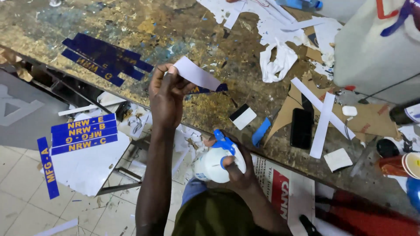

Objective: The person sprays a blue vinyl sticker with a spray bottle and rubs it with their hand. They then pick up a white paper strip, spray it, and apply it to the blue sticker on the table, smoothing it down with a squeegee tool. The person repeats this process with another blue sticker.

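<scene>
Pinching a thin white backing strip [197, 75] between thumb and fingers, the left hand [166, 94] lifts it off a narrow dark-blue sticker strip [209, 89] lying on the worn workbench [175, 35]. The right hand [236, 168] is clenched round a white plastic spray bottle [212, 165] with a blue trigger head, held just below the bench's near edge. The peeled strip is smooth, flat and rectangular, its long axis running from the fingers down and to the right, its free end pointing toward the bench's right side. The bench top is scuffed and mottled brown-gold, littered with white paper offcuts [280, 61], more blue strips [103, 59], a black phone [301, 128] and cardboard [288, 111]. Below lies a pale tiled floor [17, 196]; lettered blue strips [83, 133] rest on a white sheet [92, 168].
</scene>
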